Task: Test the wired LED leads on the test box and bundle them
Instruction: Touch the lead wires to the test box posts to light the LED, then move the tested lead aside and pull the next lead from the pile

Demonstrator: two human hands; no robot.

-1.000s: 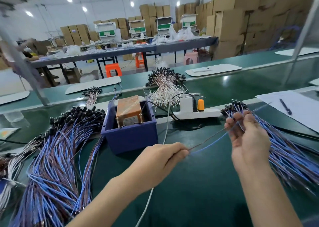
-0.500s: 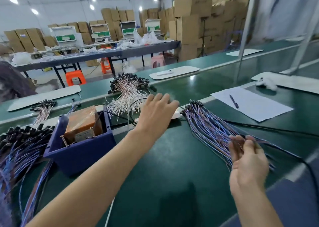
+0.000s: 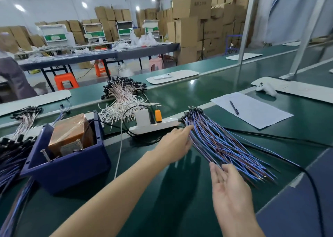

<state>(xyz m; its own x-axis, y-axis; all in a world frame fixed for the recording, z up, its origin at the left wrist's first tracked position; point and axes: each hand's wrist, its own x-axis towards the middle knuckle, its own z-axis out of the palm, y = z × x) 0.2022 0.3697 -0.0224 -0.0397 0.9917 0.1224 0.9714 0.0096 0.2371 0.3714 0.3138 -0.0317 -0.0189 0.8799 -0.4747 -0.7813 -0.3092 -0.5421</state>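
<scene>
A loose fan of blue and brown wired LED leads lies on the green bench, black LED heads toward the power strip. My left hand stretches flat toward the pile's left side, fingertips touching the wires near the heads, holding nothing. My right hand is open, palm up, at the near ends of the wires. The test box, a dark blue bin with a brown transformer inside, stands to the left. Another heap of blue leads lies at the far left edge.
A white power strip with plugs and an orange switch sits behind my left hand. White-wired leads are piled beyond it. A paper sheet with a pen lies right. A black cable runs along the right bench edge.
My left hand swung from the power strip down to the left side of the lead pile. My right hand opened flat at the wire ends. The view moved closer.
</scene>
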